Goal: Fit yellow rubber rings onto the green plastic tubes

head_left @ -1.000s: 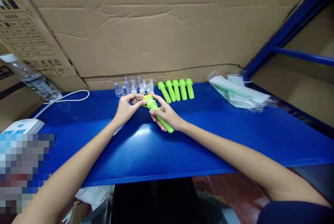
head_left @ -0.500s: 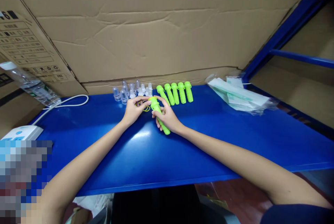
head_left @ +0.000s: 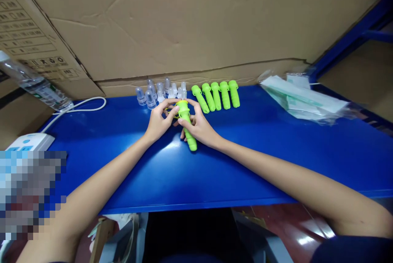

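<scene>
In my right hand [head_left: 201, 128] is a green flashlight-shaped plastic handle [head_left: 189, 134], tilted with its wide head away from me; fingers and thumb wrap around it. A yellow ring [head_left: 182, 101] sits at the rim of that head. My left hand [head_left: 161, 120] pinches at this rim with thumb and fingers, partly hiding what it grips. More yellow loops show behind the left fingers. Several clear plastic domed caps [head_left: 150, 99] stand just beyond my left hand. Several matching green handles [head_left: 216, 96] lie in a row beyond my right hand.
A blue tabletop [head_left: 196, 181] runs up against a cardboard wall [head_left: 184, 21]. On the left are a water bottle [head_left: 46, 91], a white cable [head_left: 89, 111] and a power strip [head_left: 37, 142]. Clear plastic bags with pale sheets [head_left: 303, 97] lie at the right.
The camera view has shifted, so the table sits higher in the picture. Both hands stay together at the green handle's head, whose lower end now points more straight toward me.
</scene>
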{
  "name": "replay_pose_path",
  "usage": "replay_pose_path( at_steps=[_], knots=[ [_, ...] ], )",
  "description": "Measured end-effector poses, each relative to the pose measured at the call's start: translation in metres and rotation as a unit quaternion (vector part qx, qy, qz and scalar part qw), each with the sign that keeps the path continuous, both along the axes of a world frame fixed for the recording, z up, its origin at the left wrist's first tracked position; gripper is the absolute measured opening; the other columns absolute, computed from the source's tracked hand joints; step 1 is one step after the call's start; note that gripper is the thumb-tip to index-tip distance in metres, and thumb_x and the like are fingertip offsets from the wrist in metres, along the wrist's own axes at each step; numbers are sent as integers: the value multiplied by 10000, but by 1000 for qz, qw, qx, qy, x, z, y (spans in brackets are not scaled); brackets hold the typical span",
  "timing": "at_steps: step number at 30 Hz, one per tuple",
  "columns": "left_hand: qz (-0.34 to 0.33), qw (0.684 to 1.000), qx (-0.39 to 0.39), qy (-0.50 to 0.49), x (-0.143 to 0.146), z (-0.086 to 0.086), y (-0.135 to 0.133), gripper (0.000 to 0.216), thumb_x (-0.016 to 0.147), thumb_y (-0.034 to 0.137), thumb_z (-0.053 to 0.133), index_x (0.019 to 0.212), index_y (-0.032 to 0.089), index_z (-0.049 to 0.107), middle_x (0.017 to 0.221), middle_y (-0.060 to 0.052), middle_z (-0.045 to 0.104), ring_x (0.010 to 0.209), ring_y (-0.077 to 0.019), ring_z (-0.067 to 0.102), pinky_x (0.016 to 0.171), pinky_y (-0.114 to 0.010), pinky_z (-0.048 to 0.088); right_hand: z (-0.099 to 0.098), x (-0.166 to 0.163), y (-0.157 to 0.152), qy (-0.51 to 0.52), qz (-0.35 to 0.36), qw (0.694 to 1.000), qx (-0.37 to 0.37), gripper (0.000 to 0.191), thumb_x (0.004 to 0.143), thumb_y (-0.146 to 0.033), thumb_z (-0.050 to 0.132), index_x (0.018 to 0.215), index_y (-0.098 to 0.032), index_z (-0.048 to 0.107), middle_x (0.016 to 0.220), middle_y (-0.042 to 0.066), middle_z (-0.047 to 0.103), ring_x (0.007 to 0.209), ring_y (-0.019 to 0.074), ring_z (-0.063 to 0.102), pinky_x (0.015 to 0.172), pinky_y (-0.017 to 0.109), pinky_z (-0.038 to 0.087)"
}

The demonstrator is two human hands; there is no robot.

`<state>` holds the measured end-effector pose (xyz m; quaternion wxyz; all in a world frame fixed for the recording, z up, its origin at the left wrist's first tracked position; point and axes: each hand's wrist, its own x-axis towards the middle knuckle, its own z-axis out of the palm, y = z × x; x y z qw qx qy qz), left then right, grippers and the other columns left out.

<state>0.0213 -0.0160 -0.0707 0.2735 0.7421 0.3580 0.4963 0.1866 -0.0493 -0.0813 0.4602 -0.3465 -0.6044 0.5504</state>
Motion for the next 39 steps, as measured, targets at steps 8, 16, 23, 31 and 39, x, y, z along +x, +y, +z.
replay_pose_path(
  at_steps=[8,16,23,31,39],
  knots=[
    [-19,999,31,20,-3,-4,6,248,920,301,599,1116,164,664,1106,-76,726,916,-148,676,707,-220,491,-6,2,1,-1,12,1000,15,819,833,-342,703,1454,-263,174,807,-17,695,478,123,639,451,263,567],
    [-20,996,43,70,-4,0,5,291,937,283,560,1156,146,697,1115,-94,731,869,-150,662,679,-228,484,-7,5,3,-14,13,1000,22,846,801,-359,731,1449,-223,205,746,-29,695,506,129,636,455,251,541],
    [-21,995,60,82,-5,1,6,285,925,286,577,1138,156,717,1072,-73,742,830,-133,646,686,-219,472,-8,5,2,-21,13,999,34,818,805,-370,729,1425,-215,218,721,-33,688,520,143,649,463,262,541],
    [-41,999,-9,29,-11,6,8,310,863,342,676,1089,150,765,950,-88,756,796,-153,642,678,-251,454,-5,5,1,-3,30,1000,-1,787,768,-418,768,1363,-210,298,721,-31,697,497,130,640,457,254,553],
    [-41,999,-21,-22,-11,6,8,245,785,361,755,917,159,792,999,-94,769,874,-173,675,660,-243,457,2,8,-1,-13,57,998,-1,881,787,-364,755,1482,-214,234,758,-24,693,506,114,627,483,256,566]
  ],
)
